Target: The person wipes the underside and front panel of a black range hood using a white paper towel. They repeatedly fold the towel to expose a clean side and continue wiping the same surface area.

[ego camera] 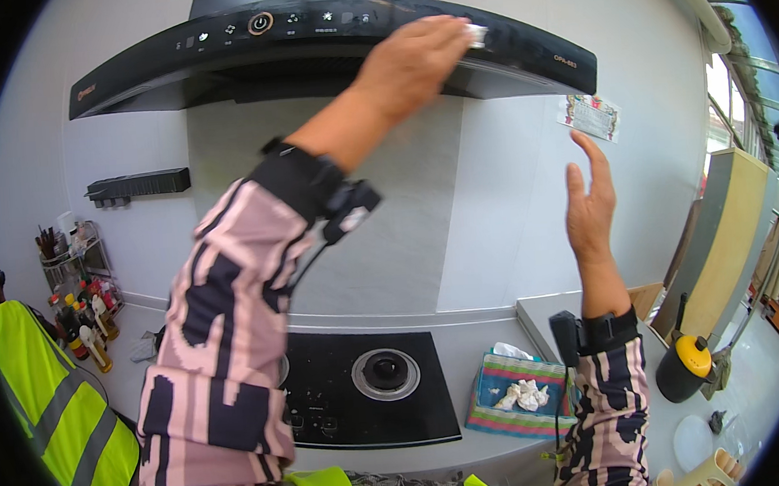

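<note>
My left hand [411,65] is raised to the black range hood [525,50] and presses a white tissue [476,35] on its curved front panel, right of the lit buttons. The tissue is mostly hidden under the fingers. My right hand [589,195] is held up in the air in front of the white wall, fingers apart, holding nothing, just below a printed sheet [591,118] on the wall. Below the hood lies a black glass gas hob [375,423] with a round burner [385,374]. Crumpled tissues [523,396] lie on a striped tissue box [483,419] right of the hob.
At the left, a person in a yellow reflective vest [69,407] is near sauce bottles [95,345] and a wire rack [69,262]. A black rack [148,184] hangs on the wall. A black pot with a yellow lid [692,355] stands at the right, near a tall panel [721,240].
</note>
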A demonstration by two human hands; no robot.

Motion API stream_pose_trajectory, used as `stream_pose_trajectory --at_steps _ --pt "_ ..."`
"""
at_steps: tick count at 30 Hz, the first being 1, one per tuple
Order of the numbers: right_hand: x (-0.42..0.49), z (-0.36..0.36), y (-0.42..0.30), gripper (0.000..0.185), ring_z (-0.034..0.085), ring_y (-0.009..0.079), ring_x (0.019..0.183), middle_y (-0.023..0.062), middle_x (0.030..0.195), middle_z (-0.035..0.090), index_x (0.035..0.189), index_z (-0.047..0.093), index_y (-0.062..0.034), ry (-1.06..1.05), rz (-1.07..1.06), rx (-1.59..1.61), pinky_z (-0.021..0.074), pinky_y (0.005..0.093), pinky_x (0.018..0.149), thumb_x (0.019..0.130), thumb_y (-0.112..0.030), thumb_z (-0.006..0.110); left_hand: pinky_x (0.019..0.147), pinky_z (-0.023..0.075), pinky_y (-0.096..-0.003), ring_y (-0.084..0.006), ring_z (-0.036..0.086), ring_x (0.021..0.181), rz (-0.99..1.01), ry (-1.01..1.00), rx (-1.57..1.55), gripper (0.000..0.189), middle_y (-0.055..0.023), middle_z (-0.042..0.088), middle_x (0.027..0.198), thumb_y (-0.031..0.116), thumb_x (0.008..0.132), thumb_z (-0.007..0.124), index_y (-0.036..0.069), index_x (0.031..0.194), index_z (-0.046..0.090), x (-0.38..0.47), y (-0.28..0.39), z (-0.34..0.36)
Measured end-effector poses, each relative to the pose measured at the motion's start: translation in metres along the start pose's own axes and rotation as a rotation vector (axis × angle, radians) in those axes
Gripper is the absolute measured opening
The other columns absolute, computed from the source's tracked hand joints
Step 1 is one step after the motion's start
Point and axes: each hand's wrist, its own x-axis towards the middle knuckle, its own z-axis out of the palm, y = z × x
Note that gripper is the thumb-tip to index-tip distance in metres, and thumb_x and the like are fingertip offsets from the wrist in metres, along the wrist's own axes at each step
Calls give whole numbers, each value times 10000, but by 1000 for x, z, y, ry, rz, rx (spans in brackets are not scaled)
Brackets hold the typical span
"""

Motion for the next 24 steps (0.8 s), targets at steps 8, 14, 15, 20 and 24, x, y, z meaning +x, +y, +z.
stream_pose_trajectory --at_steps 8,14,15,20,24 --pt "-18 -16 42 309 526 268 1156 138 1202 577 1218 536 -8 58 122 29 384 358 1004 934 -126 497 950 461 -393 -318 573 1089 -229 84 341 339 -169 617 1130 -5 810 481 7 1128 599 -33 -47 -48" --pt "-2 20 31 303 525 291 1151 148 1197 574 1204 536 -12 49 -43 145 388 367 997 916 -105 515 988 438 -371 -307 536 1153 -65 -1 20 355 -150 585 1209 -18 806 485 -3 1147 585 27 41 45" --pt "-4 16 30 305 525 291 1153 147 1196 575 1203 536 -10 46 -58 145 389 369 998 914 -101 515 988 441 -367 -305 535 1158 33 -20 31 364 -141 584 1217 -20 802 492 0 1154 584 24 37 34" --pt "-25 -31 49 300 531 278 1141 133 1177 585 1186 537 10 78 -32 88 390 369 994 894 -53 502 1003 430 -388 -319 530 1174 -113 -47 309 373 -162 602 1182 -58 784 498 9 1135 604 -12 -8 -24" --pt "-27 -20 53 297 548 273 1098 133 1156 590 1176 543 3 104 50 157 400 360 979 886 -60 528 971 447 -389 -326 544 1141 -157 102 193 349 -175 603 1160 -48 798 483 -1 1123 602 20 28 44"
